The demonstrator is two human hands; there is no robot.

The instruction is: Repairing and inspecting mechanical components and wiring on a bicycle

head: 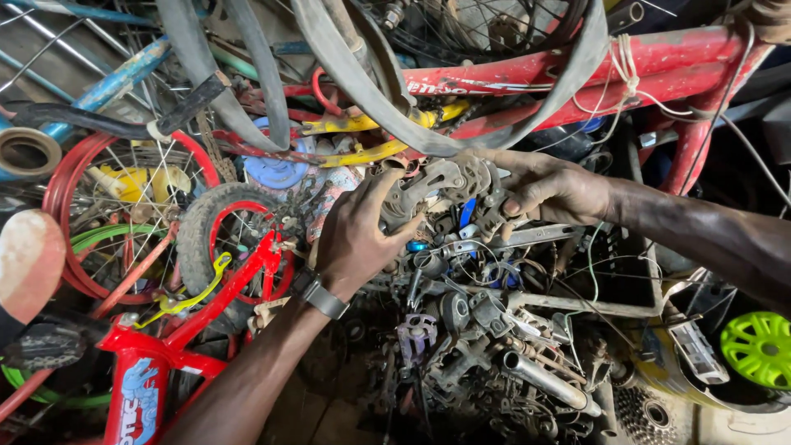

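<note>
Head view: both hands lift 1 grey brake part (437,191) above the scrap pile (478,346); left hand (354,239) and right hand (548,188) grip it. Not yet clear of pile.

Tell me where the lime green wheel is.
The lime green wheel sits at the far right edge of the head view, low down, below the right forearm and just right of a grey pedal in the scrap pile.

The hands (461,210) hide much of the grey metal part (432,194), perhaps a derailleur.
</note>
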